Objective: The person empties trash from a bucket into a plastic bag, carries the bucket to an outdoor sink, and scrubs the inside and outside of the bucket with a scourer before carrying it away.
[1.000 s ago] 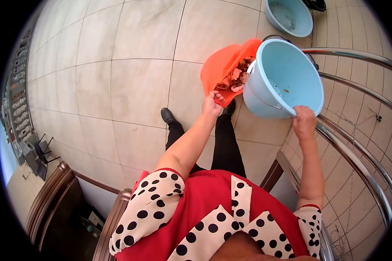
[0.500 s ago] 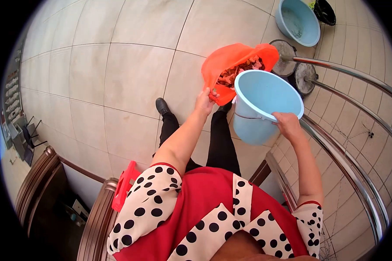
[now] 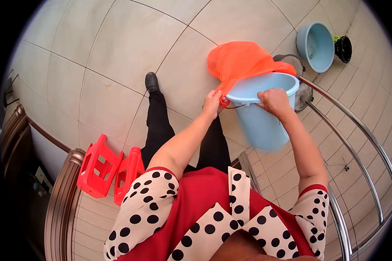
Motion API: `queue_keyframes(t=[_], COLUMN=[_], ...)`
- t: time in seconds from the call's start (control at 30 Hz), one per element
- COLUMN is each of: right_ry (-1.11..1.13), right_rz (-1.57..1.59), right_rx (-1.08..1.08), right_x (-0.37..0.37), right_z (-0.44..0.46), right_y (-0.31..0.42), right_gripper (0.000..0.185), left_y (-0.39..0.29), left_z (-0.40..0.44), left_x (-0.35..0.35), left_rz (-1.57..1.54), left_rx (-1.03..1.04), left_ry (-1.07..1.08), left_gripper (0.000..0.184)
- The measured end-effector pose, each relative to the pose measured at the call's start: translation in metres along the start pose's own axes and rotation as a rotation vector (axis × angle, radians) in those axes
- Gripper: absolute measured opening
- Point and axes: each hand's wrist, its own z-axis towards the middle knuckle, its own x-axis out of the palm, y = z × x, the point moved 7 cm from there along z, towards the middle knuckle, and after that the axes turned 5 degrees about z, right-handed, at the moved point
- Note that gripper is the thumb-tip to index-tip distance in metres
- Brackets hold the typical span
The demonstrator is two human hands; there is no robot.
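An orange plastic bag [image 3: 239, 61] lies against the far rim of a light blue bucket [image 3: 263, 128], partly draped over it. My left hand [image 3: 212, 103] is closed on the bag's gathered edge, close to the bucket's left rim and its thin wire handle. With fingers wrapped over the near rim, my right hand [image 3: 275, 101] grips the bucket, which tilts slightly. The contents of the bag are hidden now, and the bucket's bottom is out of sight.
A blue basin [image 3: 316, 48] stands at the upper right beside a black container [image 3: 343, 48]. Curved metal rails [image 3: 357, 117] run along the right, with round grey bases behind the bucket. Red plastic stools [image 3: 101, 167] stand at my left near a brown wooden frame [image 3: 65, 195].
The bag has turned over toward the bucket, so its reddish pieces no longer show. The bucket now stands more upright, and my right hand has moved left along its near rim.
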Motion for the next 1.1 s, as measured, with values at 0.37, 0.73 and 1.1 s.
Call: queue_keyframes(t=[0.37,0.73,1.1], right_ry=[0.028,0.124,-0.074], right_rz=[-0.049,-0.020,-0.120], right_rx=[-0.008,0.109,0.019], right_x=[0.013,0.068,0.079], right_z=[0.021,0.000,0.005], right_y=[0.025,0.038,0.046], right_gripper=[0.029,0.032,0.030], left_y=[-0.009,0.002,0.000], left_z=[-0.001,-0.017,0.003], left_x=[-0.009,-0.025,-0.020], left_rz=[0.077,0.206,0.366], left_rx=[-0.056,-0.096,0.002], left_ry=[-0.070,-0.097,-0.087], left_gripper=[0.022,0.018,0.017])
